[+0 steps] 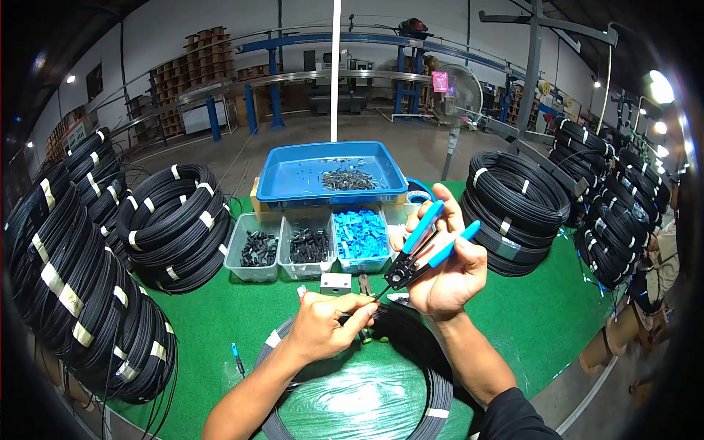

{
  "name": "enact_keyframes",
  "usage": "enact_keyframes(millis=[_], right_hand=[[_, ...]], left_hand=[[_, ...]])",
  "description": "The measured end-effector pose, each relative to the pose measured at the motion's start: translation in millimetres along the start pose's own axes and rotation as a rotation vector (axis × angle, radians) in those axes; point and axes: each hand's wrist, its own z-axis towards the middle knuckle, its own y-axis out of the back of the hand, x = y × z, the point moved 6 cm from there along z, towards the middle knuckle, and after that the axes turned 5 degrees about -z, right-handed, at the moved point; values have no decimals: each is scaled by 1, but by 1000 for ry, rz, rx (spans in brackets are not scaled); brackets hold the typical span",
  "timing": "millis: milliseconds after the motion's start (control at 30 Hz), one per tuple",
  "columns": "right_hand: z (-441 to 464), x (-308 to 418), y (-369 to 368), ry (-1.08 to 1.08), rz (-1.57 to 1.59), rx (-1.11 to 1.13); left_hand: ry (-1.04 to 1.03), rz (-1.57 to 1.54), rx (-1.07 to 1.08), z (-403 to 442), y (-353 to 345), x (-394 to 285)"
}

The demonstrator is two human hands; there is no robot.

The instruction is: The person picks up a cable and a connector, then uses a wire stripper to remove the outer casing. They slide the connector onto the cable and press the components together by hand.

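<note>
Blue handles stand spread apart on the hand tool I see in the right hand, above the far part of a black cable coil. That hand's fingers curl loosely round the far handle, and its thumb bears on the near one; the grasp is wide, with much of the palm showing. On the left hand, I see thumb and forefinger pinched together on a thin black cable, the other fingers folded in. I make the tool's long axis slanting: its dark head points near and left, toward the pinched fingertips, while its handles run far and right. The cable reaches up to that head, but I cannot tell whether the jaws close on it. Beyond the hands, a metal block sits on the green mat, just near of the clear bins.
</note>
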Motion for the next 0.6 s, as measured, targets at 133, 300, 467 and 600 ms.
enact_keyframes(millis=[133,300,467,600], right_hand=[[1,-1,8,-31,38,-4],[1,-1,9,-134,68,27],[1,-2,12,-156,6,-2],[0,-4,19,-152,-75,-65]], left_hand=[[-6,25,42,-1,-2,1],[-79,11,129,-2,-4,-1],[-53,14,208,-2,-7,-4],[-82,-24,226,-5,-12,0]])
